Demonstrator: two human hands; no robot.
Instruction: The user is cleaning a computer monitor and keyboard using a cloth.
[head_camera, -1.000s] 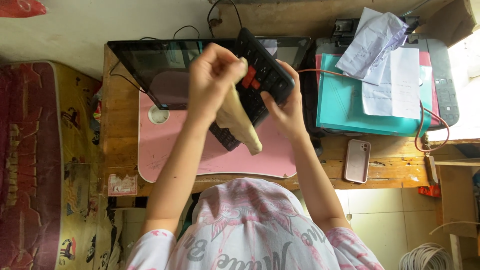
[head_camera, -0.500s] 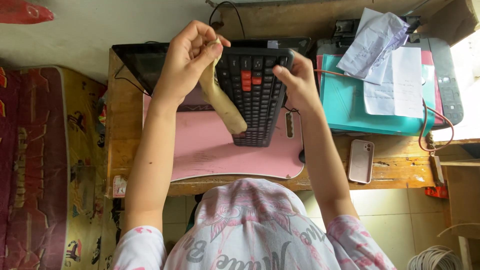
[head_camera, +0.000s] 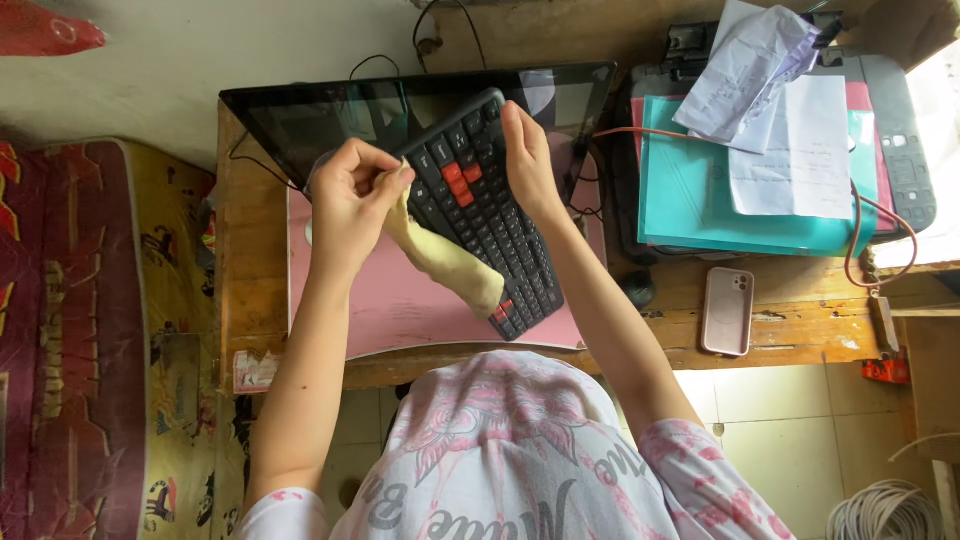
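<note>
**Keyboard held tilted off the desk, cloth laid along its left edge**

The desk (head_camera: 780, 335) is wooden and runs across the view. A bed (head_camera: 80, 330) with a patterned cover stands to its left.

A dark monitor (head_camera: 300, 125) lies along the far side of the desk. A pink mat (head_camera: 400, 310) covers the near centre. To the right lie a teal folder (head_camera: 700, 200) and loose papers (head_camera: 780, 130), resting on a dark printer (head_camera: 905, 160). A phone (head_camera: 727, 311) in a pink case lies near the front edge, well apart from both hands.

The keyboard (head_camera: 480, 215) is black with a few red keys. It is raised above the mat and tilted. Its long axis runs diagonally, from the far end near the monitor down to the near end close to the person's body.

The right hand (head_camera: 530, 165) grips the far right edge of the keyboard, fingers closed around it, and carries its weight.

The left hand (head_camera: 350, 195) is closed on the upper end of a pale yellow cloth (head_camera: 445, 262). The cloth hangs from that grip and trails down and to the right, touching the key face along the keyboard's left side as far as the near corner. Its long axis is nearly parallel to the keyboard's.

The key face lies directly right of the left grip. The left hand is the nearer hand to the keys not yet under the cloth; the right hand sits at the opposite edge.
</note>
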